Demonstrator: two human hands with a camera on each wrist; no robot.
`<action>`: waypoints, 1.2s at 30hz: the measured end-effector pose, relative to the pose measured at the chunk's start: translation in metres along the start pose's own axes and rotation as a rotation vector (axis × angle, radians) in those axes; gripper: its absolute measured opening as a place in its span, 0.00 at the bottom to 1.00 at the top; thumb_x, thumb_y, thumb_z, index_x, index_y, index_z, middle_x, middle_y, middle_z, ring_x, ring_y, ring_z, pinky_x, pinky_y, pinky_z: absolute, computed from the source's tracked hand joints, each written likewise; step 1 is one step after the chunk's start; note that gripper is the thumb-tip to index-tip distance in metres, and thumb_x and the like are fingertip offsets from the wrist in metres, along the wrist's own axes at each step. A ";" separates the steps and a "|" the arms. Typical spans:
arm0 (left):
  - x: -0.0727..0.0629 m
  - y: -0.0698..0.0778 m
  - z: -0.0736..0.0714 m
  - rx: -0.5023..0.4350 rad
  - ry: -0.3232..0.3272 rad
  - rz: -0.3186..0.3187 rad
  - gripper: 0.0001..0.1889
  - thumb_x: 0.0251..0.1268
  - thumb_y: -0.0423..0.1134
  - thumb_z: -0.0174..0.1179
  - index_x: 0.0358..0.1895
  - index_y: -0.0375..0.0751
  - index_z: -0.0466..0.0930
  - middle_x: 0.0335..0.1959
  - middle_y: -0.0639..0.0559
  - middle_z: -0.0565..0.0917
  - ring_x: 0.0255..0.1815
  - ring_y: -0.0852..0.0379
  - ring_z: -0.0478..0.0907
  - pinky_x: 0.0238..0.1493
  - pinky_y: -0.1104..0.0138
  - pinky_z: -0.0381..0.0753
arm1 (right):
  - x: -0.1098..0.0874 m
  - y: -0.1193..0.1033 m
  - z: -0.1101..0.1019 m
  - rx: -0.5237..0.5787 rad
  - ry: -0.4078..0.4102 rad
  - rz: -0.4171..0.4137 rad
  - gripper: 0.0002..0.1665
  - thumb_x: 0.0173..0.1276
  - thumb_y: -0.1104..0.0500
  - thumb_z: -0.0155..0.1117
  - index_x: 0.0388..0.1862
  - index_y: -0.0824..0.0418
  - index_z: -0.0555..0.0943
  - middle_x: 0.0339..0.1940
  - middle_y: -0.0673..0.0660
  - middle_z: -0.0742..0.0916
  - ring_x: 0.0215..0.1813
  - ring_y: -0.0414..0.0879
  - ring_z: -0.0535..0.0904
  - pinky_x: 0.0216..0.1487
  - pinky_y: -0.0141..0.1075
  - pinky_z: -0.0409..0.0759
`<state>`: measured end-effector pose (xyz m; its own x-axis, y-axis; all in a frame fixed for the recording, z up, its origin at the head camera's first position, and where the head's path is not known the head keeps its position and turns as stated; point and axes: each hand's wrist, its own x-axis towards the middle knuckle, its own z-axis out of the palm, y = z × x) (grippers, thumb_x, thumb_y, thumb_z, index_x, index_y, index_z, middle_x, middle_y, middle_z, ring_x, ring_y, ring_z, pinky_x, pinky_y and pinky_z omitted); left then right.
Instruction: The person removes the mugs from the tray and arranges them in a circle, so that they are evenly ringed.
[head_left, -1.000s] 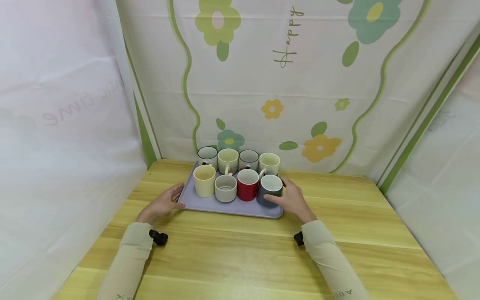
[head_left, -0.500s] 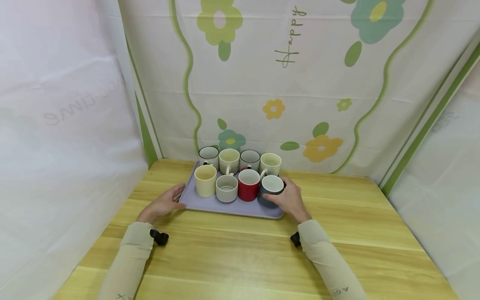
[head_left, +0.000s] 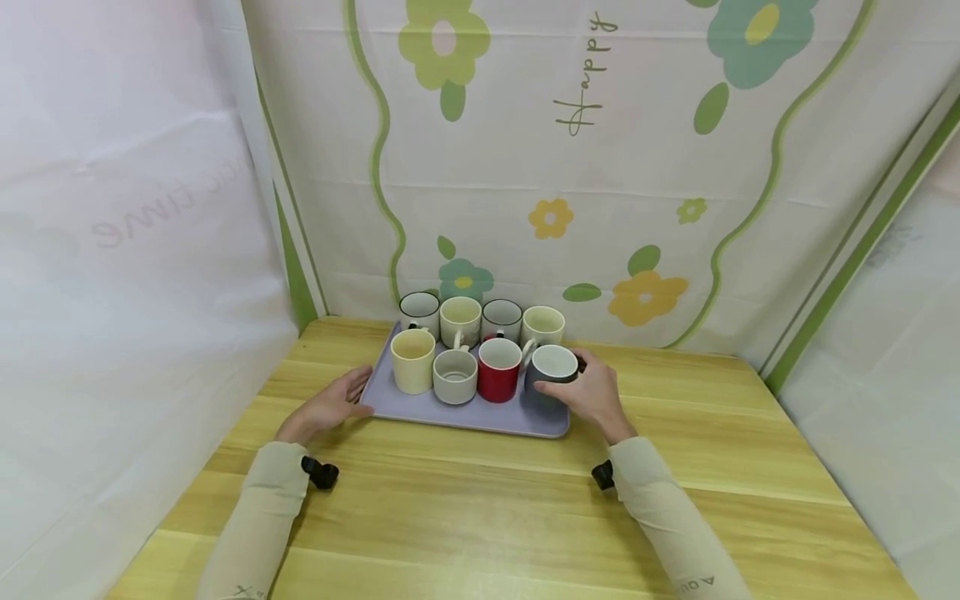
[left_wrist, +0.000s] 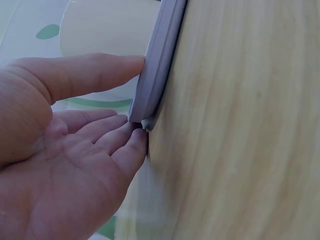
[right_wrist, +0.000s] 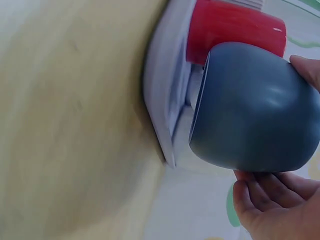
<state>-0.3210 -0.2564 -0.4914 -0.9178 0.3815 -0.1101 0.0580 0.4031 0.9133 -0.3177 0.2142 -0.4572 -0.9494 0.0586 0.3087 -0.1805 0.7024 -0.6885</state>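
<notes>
My right hand (head_left: 597, 392) grips a dark grey mug (right_wrist: 255, 110) with a white inside, thumb on one side and fingers on the other. In the right wrist view its base is apart from the lilac tray (head_left: 465, 417). My left hand (head_left: 330, 407) touches the tray's front left corner, the thumb at the rim and the fingers loosely extended beside it. Left of the grey mug stand a red mug (head_left: 498, 377), a short light grey cup (head_left: 454, 387) and a pale yellow mug (head_left: 412, 371), all upright on the tray.
Behind the front row are two white mugs with dark rims, one left (head_left: 419, 312) and one right (head_left: 502, 317), and two cream mugs, one left (head_left: 460, 321) and one right (head_left: 543, 325). A flowered curtain (head_left: 480, 167) hangs at the back of the wooden table (head_left: 480, 517).
My right hand has raised the dark grey mug slightly off the tray and shifted it right, away from the red mug. My left hand stays at the tray corner.
</notes>
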 end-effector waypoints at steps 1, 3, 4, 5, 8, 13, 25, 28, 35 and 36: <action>0.000 0.000 0.000 0.001 0.000 0.001 0.46 0.75 0.25 0.59 0.84 0.23 0.35 0.87 0.26 0.39 0.88 0.27 0.39 0.88 0.40 0.44 | 0.001 0.000 -0.003 -0.006 0.000 0.003 0.51 0.45 0.40 0.89 0.65 0.61 0.81 0.56 0.62 0.90 0.57 0.59 0.86 0.59 0.52 0.83; 0.000 -0.001 0.000 -0.001 -0.001 0.003 0.46 0.75 0.26 0.59 0.84 0.23 0.35 0.87 0.26 0.39 0.88 0.27 0.39 0.88 0.40 0.44 | 0.002 0.002 -0.011 -0.015 -0.002 0.012 0.51 0.46 0.39 0.89 0.65 0.61 0.80 0.57 0.62 0.90 0.58 0.59 0.85 0.59 0.51 0.83; 0.000 -0.001 -0.001 -0.002 -0.002 0.002 0.46 0.75 0.26 0.59 0.84 0.24 0.35 0.87 0.26 0.39 0.88 0.28 0.39 0.88 0.40 0.44 | 0.003 0.004 -0.014 -0.021 -0.002 0.014 0.51 0.46 0.39 0.89 0.66 0.60 0.80 0.57 0.62 0.90 0.58 0.59 0.85 0.58 0.50 0.83; 0.000 -0.002 -0.001 0.000 -0.004 0.001 0.46 0.75 0.26 0.59 0.84 0.24 0.35 0.87 0.26 0.39 0.88 0.28 0.39 0.88 0.40 0.45 | 0.004 0.005 -0.018 -0.026 0.000 0.013 0.51 0.46 0.38 0.89 0.66 0.60 0.80 0.57 0.62 0.89 0.58 0.58 0.85 0.58 0.49 0.83; 0.000 -0.001 -0.001 0.003 0.003 -0.010 0.47 0.75 0.27 0.60 0.84 0.25 0.36 0.87 0.27 0.39 0.88 0.28 0.40 0.88 0.40 0.45 | 0.008 0.013 -0.029 -0.036 0.010 0.012 0.51 0.47 0.37 0.88 0.65 0.60 0.80 0.57 0.62 0.89 0.57 0.58 0.85 0.56 0.47 0.82; -0.002 0.001 -0.001 0.005 0.005 -0.012 0.47 0.75 0.27 0.60 0.85 0.25 0.35 0.87 0.27 0.39 0.88 0.28 0.40 0.88 0.40 0.46 | 0.014 0.034 -0.049 -0.056 0.037 0.015 0.51 0.50 0.36 0.87 0.65 0.61 0.79 0.57 0.63 0.88 0.57 0.58 0.84 0.54 0.47 0.83; -0.001 0.001 -0.001 -0.001 0.006 -0.005 0.46 0.75 0.25 0.59 0.84 0.23 0.35 0.86 0.26 0.39 0.88 0.28 0.39 0.89 0.40 0.45 | 0.026 0.083 -0.093 -0.059 0.056 0.100 0.59 0.57 0.33 0.81 0.76 0.67 0.71 0.66 0.70 0.83 0.64 0.65 0.80 0.62 0.58 0.82; -0.002 0.001 -0.002 -0.002 0.006 -0.005 0.47 0.74 0.25 0.59 0.84 0.22 0.36 0.86 0.25 0.39 0.88 0.27 0.39 0.88 0.40 0.44 | 0.032 0.095 -0.098 -0.057 0.058 0.106 0.58 0.58 0.33 0.81 0.76 0.67 0.71 0.67 0.71 0.82 0.65 0.66 0.79 0.62 0.59 0.82; -0.003 0.002 -0.001 -0.009 -0.001 -0.013 0.46 0.75 0.26 0.59 0.84 0.24 0.37 0.87 0.26 0.40 0.88 0.28 0.40 0.88 0.40 0.45 | 0.045 0.119 -0.106 -0.039 0.066 0.095 0.56 0.59 0.35 0.81 0.75 0.67 0.72 0.65 0.70 0.83 0.62 0.64 0.80 0.57 0.50 0.82; -0.003 0.002 -0.001 -0.004 -0.004 -0.013 0.46 0.75 0.26 0.60 0.84 0.24 0.37 0.86 0.26 0.40 0.87 0.27 0.40 0.88 0.39 0.45 | 0.045 0.121 -0.107 -0.040 0.065 0.098 0.56 0.59 0.35 0.81 0.75 0.66 0.72 0.65 0.70 0.83 0.63 0.64 0.80 0.56 0.48 0.82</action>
<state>-0.3186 -0.2576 -0.4884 -0.9170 0.3792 -0.1234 0.0446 0.4050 0.9132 -0.3552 0.3782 -0.4562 -0.9430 0.1737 0.2839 -0.0757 0.7187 -0.6912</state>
